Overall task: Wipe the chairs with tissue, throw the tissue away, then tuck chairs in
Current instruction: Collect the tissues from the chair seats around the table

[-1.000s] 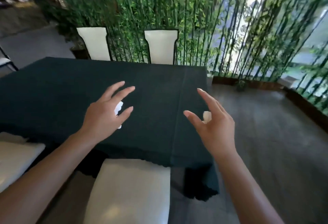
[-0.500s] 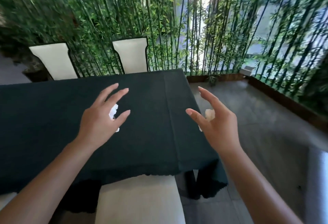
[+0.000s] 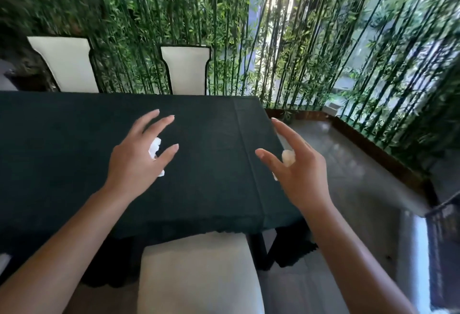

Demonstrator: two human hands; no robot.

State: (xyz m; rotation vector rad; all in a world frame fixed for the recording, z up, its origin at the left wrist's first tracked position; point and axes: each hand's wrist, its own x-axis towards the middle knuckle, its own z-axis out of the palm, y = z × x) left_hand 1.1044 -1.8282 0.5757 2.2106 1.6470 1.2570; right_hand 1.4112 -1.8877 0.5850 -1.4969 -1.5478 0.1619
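both hands up over the table, a tissue wad tucked in each

your left hand [image 3: 135, 162] hangs over the dark green tablecloth [image 3: 74, 152] with the index finger, middle finger and thumb spread out straight. a crumpled white tissue [image 3: 154, 149] peeks out between the thumb and the palm side, with another scrap of it showing below the thumb's base. the fingers that keep it there are hidden behind the hand, so you cannot tell exactly how it is held.

your right hand [image 3: 297, 168] is raised over the table's right edge, thumb and index finger stretched apart. a second small wad of tissue [image 3: 288, 157] sits in the crook between them, against the palm; the fingers behind it are out of sight too.

directly below you, the cream seat of the near chair [image 3: 199, 271] stands partly under the table, its far end beneath the hanging cloth. across the table two more cream chair backs show above the far edge: one on the left [image 3: 66, 63] and one nearer the middle [image 3: 185, 70], both close against the table.

behind them stands a bamboo screen [image 3: 249, 27], and grey floor tiles [image 3: 361, 177] stretch away to your right.
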